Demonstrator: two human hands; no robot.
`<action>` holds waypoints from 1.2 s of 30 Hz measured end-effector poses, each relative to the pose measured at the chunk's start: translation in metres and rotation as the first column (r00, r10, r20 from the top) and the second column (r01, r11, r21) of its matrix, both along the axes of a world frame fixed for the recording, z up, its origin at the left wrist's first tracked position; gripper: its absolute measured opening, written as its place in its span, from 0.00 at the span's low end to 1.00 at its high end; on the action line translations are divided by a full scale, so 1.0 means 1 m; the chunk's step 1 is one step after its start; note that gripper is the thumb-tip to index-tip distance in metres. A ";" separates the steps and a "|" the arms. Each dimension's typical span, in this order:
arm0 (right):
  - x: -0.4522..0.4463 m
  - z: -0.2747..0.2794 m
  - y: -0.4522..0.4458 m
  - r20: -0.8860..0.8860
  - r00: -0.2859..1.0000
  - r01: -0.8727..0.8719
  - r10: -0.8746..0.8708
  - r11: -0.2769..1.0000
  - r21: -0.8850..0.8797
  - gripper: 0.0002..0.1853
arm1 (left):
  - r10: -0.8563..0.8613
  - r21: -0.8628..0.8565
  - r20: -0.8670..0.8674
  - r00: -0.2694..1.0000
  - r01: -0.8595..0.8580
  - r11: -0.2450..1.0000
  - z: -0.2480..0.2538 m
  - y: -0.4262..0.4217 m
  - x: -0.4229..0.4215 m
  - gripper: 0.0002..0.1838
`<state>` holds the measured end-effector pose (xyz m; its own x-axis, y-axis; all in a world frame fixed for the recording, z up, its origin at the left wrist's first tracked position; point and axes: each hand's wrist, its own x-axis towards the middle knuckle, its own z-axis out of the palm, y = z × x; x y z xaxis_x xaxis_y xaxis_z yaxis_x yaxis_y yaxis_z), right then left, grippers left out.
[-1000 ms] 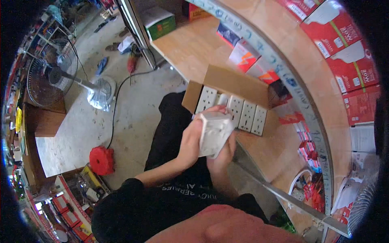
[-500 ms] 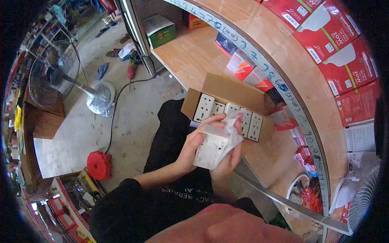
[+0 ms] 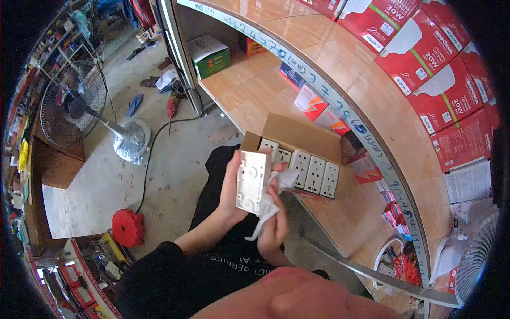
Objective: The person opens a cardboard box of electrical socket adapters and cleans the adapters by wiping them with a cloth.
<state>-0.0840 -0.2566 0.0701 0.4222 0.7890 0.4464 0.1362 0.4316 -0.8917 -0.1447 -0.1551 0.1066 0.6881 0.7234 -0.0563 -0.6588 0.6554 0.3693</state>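
My left hand (image 3: 228, 196) grips a white socket block (image 3: 252, 181) by its long side, with its moulded back and screw recesses facing me. Close beside it, my right hand (image 3: 273, 229) is closed on a crumpled white cloth (image 3: 269, 208), which touches the block's lower right edge. Part of the cloth hangs down, and another part sticks out to the right of the fingers. Just beyond both hands, an open cardboard box (image 3: 303, 135) holds several white multi-socket blocks (image 3: 315, 175) standing side by side. My hands partly hide the blocks at its left end.
The box sits on a wooden shelf (image 3: 340, 215). Red bulb boxes (image 3: 419, 53) stand on the curved upper shelf. A standing fan (image 3: 77, 106) and a red round object (image 3: 127, 227) are on the floor at left. Another fan (image 3: 478, 266) is close at right.
The socket block has moved left and turned upright, its back now plainly visible. My right hand has slid down with the cloth, off the block's top to its lower right side.
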 end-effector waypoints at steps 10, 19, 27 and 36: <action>0.019 0.017 0.012 0.071 0.996 0.058 -0.054 0.997 -0.056 0.20 | -0.138 -0.161 0.252 0.958 0.182 0.970 -0.020 -0.014 -0.001 0.35; -0.006 -0.007 -0.011 0.176 0.982 0.066 -0.070 0.997 0.026 0.21 | 0.052 -0.216 0.026 0.998 -0.045 0.975 -0.006 0.009 -0.007 0.30; 0.007 0.010 0.006 0.356 0.934 0.046 -0.028 0.998 -0.042 0.20 | 0.172 0.257 -0.345 0.923 -0.084 0.963 -0.011 -0.017 0.003 0.24; 0.027 0.024 0.015 0.237 0.957 0.186 -0.167 0.981 -0.059 0.19 | 0.158 0.333 -0.437 0.885 -0.004 0.943 -0.019 -0.032 0.008 0.20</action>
